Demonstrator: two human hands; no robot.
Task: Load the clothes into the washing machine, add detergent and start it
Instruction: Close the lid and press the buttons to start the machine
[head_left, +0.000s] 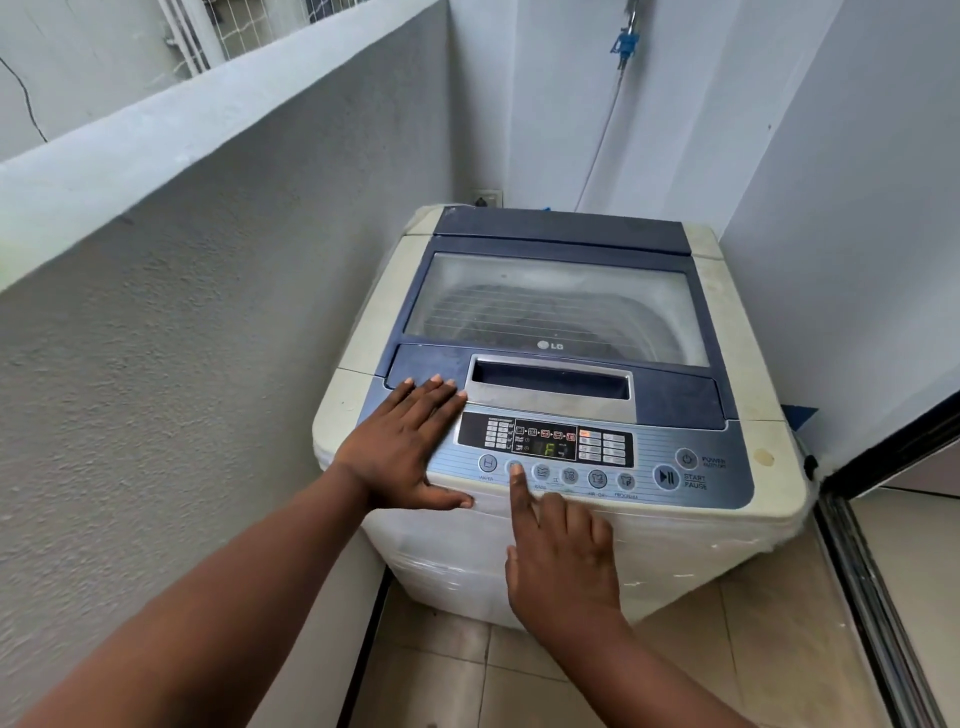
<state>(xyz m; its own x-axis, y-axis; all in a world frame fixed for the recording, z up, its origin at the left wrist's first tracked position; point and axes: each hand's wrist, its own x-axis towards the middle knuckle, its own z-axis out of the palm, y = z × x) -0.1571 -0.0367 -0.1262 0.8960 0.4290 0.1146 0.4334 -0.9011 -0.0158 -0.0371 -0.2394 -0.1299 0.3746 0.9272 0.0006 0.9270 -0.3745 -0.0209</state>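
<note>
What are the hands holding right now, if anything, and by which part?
Nothing is held. The left hand rests flat on the washing machine's control panel, and the right hand presses a round button with its index fingertip, the other fingers curled.

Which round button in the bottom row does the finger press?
The second from the left, right of WATER; the right hand covers it.
</note>
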